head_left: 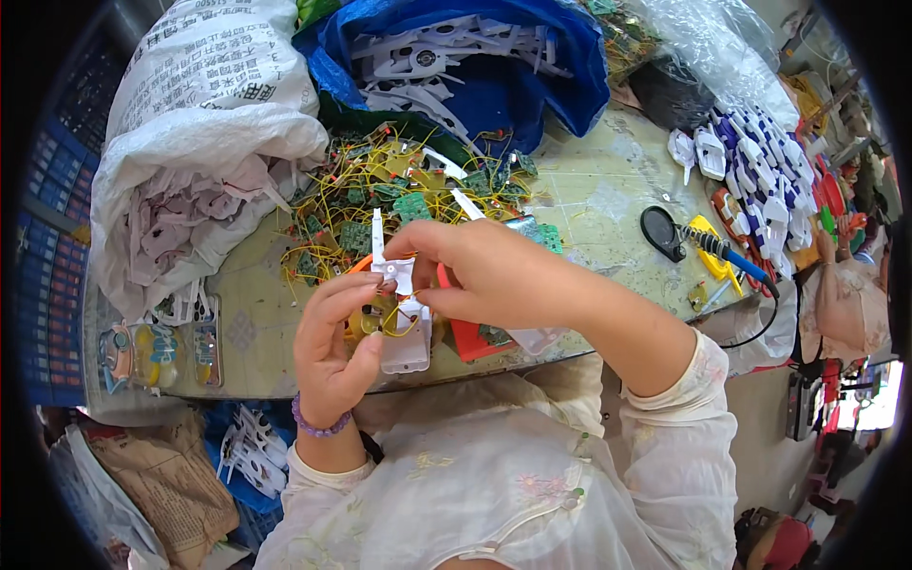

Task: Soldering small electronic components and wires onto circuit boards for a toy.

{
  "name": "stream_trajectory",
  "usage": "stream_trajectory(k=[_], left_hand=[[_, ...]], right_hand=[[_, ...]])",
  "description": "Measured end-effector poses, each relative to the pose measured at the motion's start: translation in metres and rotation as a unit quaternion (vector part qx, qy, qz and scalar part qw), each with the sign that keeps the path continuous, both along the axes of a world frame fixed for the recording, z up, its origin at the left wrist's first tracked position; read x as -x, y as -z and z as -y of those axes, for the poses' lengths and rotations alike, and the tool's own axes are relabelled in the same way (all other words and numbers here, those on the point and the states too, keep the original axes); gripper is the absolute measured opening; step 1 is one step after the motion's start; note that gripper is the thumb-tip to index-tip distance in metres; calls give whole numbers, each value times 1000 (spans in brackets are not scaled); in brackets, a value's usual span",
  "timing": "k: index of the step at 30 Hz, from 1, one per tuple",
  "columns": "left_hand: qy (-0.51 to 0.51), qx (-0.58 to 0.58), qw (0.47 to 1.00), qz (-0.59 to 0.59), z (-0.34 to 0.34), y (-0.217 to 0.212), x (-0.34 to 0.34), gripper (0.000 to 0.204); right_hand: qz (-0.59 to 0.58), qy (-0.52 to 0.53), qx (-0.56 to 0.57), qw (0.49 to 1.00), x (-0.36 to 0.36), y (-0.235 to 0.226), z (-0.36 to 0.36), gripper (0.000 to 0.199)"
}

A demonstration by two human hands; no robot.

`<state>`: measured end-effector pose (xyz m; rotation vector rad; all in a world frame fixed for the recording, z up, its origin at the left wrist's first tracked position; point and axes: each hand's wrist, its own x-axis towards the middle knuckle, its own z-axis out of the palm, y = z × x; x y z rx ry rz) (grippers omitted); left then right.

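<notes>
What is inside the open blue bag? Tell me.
Inside the blue bag, white plastic parts show, one with a dark round spot. Anything beneath them is covered.

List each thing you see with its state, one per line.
Left hand: curled around the white plastic piece
Right hand: fingers bent at the piece, exact grip unclear
White plastic piece: held up, partly hidden
Blue bag: open, white parts inside
White sack: open, white parts inside
Circuit boards: heaped, yellow wires tangled
Soldering iron: set aside, heat unknown
</notes>
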<state>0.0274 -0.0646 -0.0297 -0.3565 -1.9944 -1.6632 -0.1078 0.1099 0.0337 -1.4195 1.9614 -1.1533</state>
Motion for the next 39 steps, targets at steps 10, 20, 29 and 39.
stream_trajectory(k=[10, 20, 29, 39], left_hand=[[2, -68, 998, -1, 1, 1, 1, 41], [-12, -66, 998, -12, 1, 5, 0, 40], [-9, -73, 997, -14, 3, 6, 1, 40], [-2, -66, 998, 1, -5, 12, 3, 42]], right_hand=[[-125, 2, -60, 990, -12, 9, -4, 18], [-25, -1, -73, 997, -21, 4, -5, 9], [-97, 37, -42, 994, -24, 4, -9, 14], [221, 116, 11, 968, -14, -8, -37, 14]])
